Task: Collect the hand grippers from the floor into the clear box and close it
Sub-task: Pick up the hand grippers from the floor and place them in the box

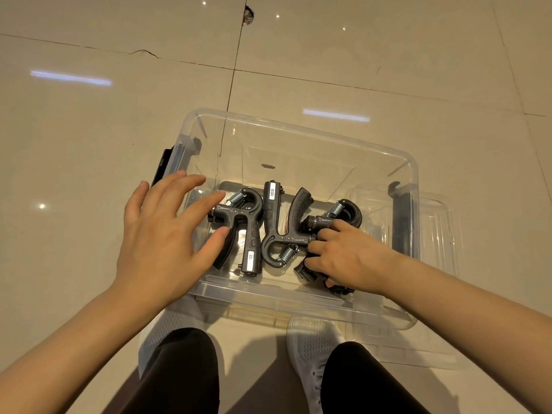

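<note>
I see my right hand [343,258] curled round the rightmost hand gripper [340,215] inside the clear box [298,135] on the floor; my left hand [167,231] hovers spread, holding nothing; two more grippers [239,222] lie between.

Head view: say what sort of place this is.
Probably an indoor room, home or gym unclear: glossy beige floor tiles with a cracked joint, reflected ceiling lights, and a clear plastic storage box on the floor holding dark grey spring hand grippers.
</note>
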Action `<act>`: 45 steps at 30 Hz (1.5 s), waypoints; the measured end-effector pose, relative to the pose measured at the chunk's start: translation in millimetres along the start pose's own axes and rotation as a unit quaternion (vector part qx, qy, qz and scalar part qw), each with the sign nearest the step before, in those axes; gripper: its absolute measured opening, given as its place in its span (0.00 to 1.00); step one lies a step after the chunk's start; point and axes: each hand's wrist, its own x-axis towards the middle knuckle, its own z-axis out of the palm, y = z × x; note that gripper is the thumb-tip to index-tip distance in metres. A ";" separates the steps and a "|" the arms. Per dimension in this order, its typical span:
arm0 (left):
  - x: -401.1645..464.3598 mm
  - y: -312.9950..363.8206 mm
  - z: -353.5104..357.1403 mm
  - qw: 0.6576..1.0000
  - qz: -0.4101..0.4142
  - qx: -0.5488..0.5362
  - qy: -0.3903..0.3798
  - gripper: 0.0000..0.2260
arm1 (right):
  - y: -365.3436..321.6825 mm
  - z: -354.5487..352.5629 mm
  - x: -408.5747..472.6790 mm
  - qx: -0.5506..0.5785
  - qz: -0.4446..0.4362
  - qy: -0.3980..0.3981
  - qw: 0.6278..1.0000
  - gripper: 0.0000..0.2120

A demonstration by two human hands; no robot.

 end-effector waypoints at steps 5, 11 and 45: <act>0.0 -1.1 0.8 1.000 0.002 -0.009 0.002 0.20 | -4.2 -4.9 3.5 -0.006 -0.026 0.003 1.000 0.19; -0.3 0.1 0.6 1.000 0.005 -0.009 0.018 0.19 | -5.7 3.9 6.7 0.004 -0.066 0.022 0.998 0.16; -1.9 0.8 0.7 0.997 -0.001 -0.040 0.059 0.14 | 8.5 8.2 -6.2 0.100 0.015 0.026 0.995 0.17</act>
